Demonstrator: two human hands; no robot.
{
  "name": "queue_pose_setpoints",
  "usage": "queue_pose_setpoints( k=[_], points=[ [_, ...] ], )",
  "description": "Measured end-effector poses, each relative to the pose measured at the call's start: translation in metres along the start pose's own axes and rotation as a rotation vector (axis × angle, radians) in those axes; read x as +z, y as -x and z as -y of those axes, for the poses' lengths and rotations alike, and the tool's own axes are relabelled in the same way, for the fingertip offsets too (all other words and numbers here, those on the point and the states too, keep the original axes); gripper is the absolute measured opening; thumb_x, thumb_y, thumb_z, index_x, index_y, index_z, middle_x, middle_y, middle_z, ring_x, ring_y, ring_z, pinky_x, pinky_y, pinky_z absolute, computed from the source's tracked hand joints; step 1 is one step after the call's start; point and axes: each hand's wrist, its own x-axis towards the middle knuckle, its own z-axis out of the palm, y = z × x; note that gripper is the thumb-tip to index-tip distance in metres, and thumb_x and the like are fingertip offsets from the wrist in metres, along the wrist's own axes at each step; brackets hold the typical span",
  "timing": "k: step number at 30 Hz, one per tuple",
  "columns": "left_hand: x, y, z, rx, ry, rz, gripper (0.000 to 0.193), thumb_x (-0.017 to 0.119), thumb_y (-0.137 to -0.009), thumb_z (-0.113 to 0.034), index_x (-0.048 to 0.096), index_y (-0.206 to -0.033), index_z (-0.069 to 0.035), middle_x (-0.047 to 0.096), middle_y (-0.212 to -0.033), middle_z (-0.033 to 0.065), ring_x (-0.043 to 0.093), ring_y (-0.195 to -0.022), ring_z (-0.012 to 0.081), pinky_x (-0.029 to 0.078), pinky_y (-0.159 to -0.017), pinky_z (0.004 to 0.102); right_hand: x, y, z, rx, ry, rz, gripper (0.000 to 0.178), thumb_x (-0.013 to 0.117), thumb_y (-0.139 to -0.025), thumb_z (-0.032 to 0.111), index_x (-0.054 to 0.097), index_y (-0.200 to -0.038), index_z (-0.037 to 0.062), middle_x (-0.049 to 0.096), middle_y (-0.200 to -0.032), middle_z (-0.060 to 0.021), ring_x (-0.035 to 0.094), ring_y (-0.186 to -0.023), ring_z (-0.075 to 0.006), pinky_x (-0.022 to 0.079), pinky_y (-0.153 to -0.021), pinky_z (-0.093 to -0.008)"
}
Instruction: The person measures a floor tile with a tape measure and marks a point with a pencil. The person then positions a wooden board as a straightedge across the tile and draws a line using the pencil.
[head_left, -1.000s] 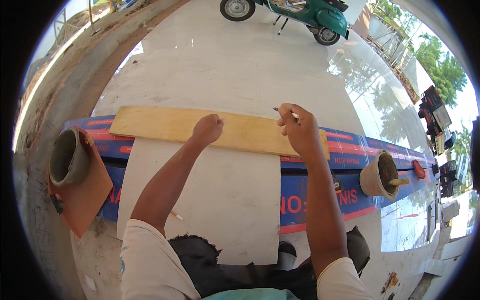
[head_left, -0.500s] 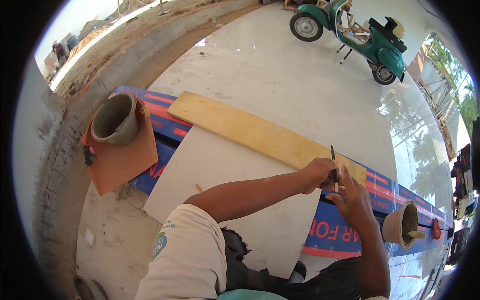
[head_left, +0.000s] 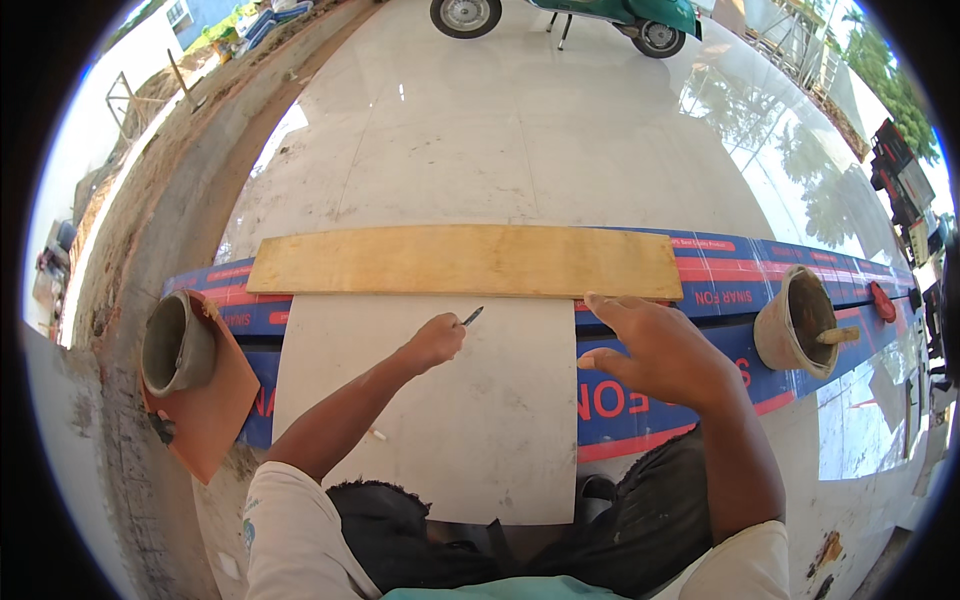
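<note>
A large white tile [head_left: 430, 400] lies over blue and red cardboard boxes [head_left: 640, 405]. A flat wooden board [head_left: 465, 262] lies crosswise along the tile's far edge and reaches past both its sides. My left hand [head_left: 437, 343], closed, holds a dark, pointed pen [head_left: 473, 316] above the tile, just short of the board. My right hand [head_left: 665, 352] is open with fingers apart, at the tile's right edge. Its fingertips are by the near edge of the board; whether they touch it I cannot tell. A small pale stub [head_left: 376, 433] lies on the tile near my left forearm.
To the left, a grey bucket [head_left: 178, 345] stands on an orange-brown sheet [head_left: 215, 430]. A second bucket [head_left: 797, 325] with a wooden handle in it is at the right, near a red item [head_left: 882, 302]. A green scooter [head_left: 610, 15] stands on the shiny floor beyond.
My hands have moved apart: the left one has gone left with the pen, while the right has opened beside the tile. The view has turned, so the board now lies level across it.
</note>
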Motion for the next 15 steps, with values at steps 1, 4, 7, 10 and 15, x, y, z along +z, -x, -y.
queue_pose_setpoints(
  k=[1,4,7,10,15],
  points=[
    [0.002,0.000,-0.002,0.012,-0.015,-0.001,0.023,0.047,-0.094,-0.021,0.055,-0.094,0.001,0.058,-0.076,0.0083,0.051,-0.058,0.0143,0.043,-0.053,0.0298,0.002,0.000,-0.001,0.007,-0.001,0.007,0.061,0.064,-0.086,0.031,0.045,-0.131,-0.0059,0.056,-0.121,-0.0281,0.056,-0.110,-0.0400,0.044,-0.093,-0.0441],
    [0.008,-0.002,-0.008,0.040,-0.059,-0.011,0.025,0.045,-0.095,-0.021,0.054,-0.095,0.002,0.060,-0.078,0.0096,0.054,-0.060,0.0151,0.045,-0.054,0.0307,0.005,0.003,-0.009,0.000,0.004,0.046,0.063,0.064,-0.086,0.032,0.044,-0.133,-0.0051,0.057,-0.117,-0.0280,0.057,-0.108,-0.0403,0.044,-0.092,-0.0439],
    [0.012,-0.007,-0.014,0.065,-0.092,-0.024,0.027,0.045,-0.095,-0.023,0.054,-0.096,0.002,0.061,-0.080,0.0102,0.056,-0.060,0.0153,0.046,-0.055,0.0319,0.001,0.006,-0.010,0.014,0.004,0.075,0.064,0.064,-0.086,0.032,0.043,-0.135,-0.0042,0.058,-0.115,-0.0271,0.057,-0.106,-0.0404,0.045,-0.091,-0.0438],
    [0.015,-0.013,-0.016,0.078,-0.100,-0.048,0.027,0.046,-0.096,-0.024,0.054,-0.095,0.003,0.062,-0.080,0.0112,0.057,-0.060,0.0158,0.047,-0.055,0.0328,-0.005,0.008,-0.009,0.053,0.001,0.099,0.064,0.063,-0.087,0.031,0.042,-0.136,-0.0035,0.058,-0.115,-0.0263,0.058,-0.105,-0.0401,0.045,-0.090,-0.0438],
    [0.020,-0.023,-0.013,0.078,-0.138,-0.074,0.026,0.048,-0.095,-0.023,0.054,-0.091,0.002,0.062,-0.075,0.0109,0.057,-0.057,0.0170,0.048,-0.055,0.0341,-0.003,0.008,-0.016,0.061,0.005,0.102,0.065,0.063,-0.087,0.032,0.041,-0.137,-0.0030,0.059,-0.115,-0.0255,0.057,-0.106,-0.0393,0.044,-0.091,-0.0441]
  ],
)
